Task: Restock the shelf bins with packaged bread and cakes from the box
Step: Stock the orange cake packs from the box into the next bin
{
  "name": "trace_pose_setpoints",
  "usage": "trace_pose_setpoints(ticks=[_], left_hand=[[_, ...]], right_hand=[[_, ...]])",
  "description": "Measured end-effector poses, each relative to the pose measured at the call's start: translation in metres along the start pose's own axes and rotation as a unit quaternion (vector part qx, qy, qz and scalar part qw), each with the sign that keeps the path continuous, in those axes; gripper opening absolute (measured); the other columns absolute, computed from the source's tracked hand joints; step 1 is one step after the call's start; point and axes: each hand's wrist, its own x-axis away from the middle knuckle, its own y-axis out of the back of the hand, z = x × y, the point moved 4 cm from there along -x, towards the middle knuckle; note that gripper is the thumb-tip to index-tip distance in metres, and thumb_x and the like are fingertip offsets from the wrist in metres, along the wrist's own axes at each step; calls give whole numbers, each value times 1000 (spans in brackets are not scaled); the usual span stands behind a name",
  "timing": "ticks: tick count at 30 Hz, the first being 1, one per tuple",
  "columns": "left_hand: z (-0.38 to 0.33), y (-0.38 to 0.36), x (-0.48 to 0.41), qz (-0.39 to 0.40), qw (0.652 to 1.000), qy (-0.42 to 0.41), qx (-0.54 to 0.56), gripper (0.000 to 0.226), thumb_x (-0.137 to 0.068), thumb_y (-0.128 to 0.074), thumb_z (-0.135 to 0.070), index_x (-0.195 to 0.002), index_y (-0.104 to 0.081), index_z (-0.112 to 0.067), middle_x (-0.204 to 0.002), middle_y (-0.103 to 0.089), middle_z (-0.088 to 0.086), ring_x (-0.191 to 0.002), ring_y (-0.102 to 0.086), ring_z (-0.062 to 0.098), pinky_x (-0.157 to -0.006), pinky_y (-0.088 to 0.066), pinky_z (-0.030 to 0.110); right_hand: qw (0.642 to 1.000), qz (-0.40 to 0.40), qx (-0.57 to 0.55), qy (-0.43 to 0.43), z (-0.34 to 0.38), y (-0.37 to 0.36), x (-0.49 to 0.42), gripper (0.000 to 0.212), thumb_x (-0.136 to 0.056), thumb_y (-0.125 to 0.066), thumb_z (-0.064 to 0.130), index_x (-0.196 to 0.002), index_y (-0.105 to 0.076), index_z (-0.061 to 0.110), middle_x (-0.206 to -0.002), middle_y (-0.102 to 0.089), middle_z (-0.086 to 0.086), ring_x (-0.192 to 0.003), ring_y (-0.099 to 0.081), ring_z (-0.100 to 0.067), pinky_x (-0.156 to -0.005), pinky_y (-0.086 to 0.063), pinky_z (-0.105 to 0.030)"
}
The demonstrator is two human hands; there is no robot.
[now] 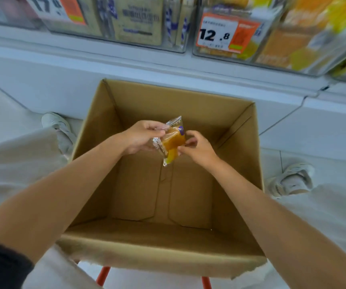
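**Head view, looking down.** A small clear-wrapped yellow cake packet (173, 140) is held at the centre of the frame, in the air above the open cardboard box (97, 126), touching neither its walls nor its floor. The left hand (140, 136) has its grip closed on the packet's upper left sealed edge, thumb and fingers curled over the crimped film. The right hand (197, 147) has a narrow grip, its fingertips pinching the lower right side.

Holding by the edges rather than across the middle probably spares the soft cake from squashing. The two-handed hold suggests the packet is to be straightened so that it faces correctly for display. The box stands between the person's knees, just below the shelf, which keeps the lift short.

Clear shelf bins run along the top of the frame. One at upper centre (138, 24) holds pale packets. One at upper right (272, 44) holds yellow-orange packets and carries a price tag (218, 32) reading 12.8. By colour, the upper right bin seems the likelier destination.
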Motion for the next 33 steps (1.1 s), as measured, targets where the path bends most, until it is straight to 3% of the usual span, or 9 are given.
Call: trace_pose_setpoints(ticks=[2,6,11,15,17,20,26,30,33], left_hand=[[-22,-1,12,-3,999,-17,46,24,-100,-53,-12,-120,-63,-22,-110,-66,5,-99,-63,22,-83,-55,41],[-60,-6,41,17,998,-49,21,19,-101,-52,-15,-111,-64,-25,-103,-67,-2,-98,-61,14,-93,-49,39],[-104,-13,67,-62,990,-114,48,34,-91,-68,-26,-124,-62,-19,-109,-72,1,-105,-67,18,-90,-54,35],[-110,-15,80,-19,996,-74,47,65,-80,-76,-40,-136,-50,-21,-116,-71,4,-108,-68,21,-92,-56,44],[-110,-24,91,55,997,-55,21,50,-83,-74,-34,-128,-57,-17,-114,-73,5,-107,-69,20,-93,-56,42],[-116,-28,100,36,994,-85,52,34,-89,-69,-23,-120,-62,-13,-108,-75,6,-103,-71,17,-91,-57,34],[-125,-33,102,7,986,-107,130,30,-91,-65,-21,-118,-62,-8,-110,-74,11,-103,-71,19,-90,-58,32],[-130,-35,105,-8,988,-85,128,35,-93,-60,-35,-116,-62,-9,-110,-74,12,-105,-70,20,-90,-57,32],[-135,-35,102,-39,979,-86,179,36,-95,-58,-33,-117,-61,-4,-110,-73,14,-100,-71,20,-80,-60,29]], right_hand=[[998,-51,23,23,22,21,6,53,-82,-75,18,-131,-53,17,-109,-54,-3,-90,-53,-7,-62,-36,-1],[994,-45,-56,81,67,46,26,81,-78,-78,10,-146,-36,26,-129,-50,2,-115,-47,-7,-85,-41,-17],[985,-15,-142,96,107,60,51,26,-84,-72,3,-105,-60,13,-97,-69,-2,-86,-67,-18,-82,-56,-35],[951,-40,-303,57,120,75,62,18,-90,-66,8,-104,-56,6,-97,-68,-11,-88,-68,-24,-86,-57,-42],[930,-48,-361,50,128,83,67,23,-90,-66,7,-111,-57,3,-102,-70,-12,-89,-70,-22,-80,-59,-36],[915,-41,-397,49,138,93,75,29,-89,-67,5,-117,-58,1,-109,-70,-15,-97,-70,-24,-74,-59,-33],[946,0,-322,38,142,98,86,48,-86,-73,13,-128,-52,5,-112,-71,-13,-103,-69,-25,-92,-55,-43],[982,11,-180,53,146,108,94,34,-93,-65,14,-125,-58,7,-108,-73,-11,-96,-71,-22,-79,-58,-32],[983,51,-167,54,153,114,98,34,-94,-64,27,-127,-57,21,-111,-72,-4,-100,-69,-20,-87,-55,-35]])
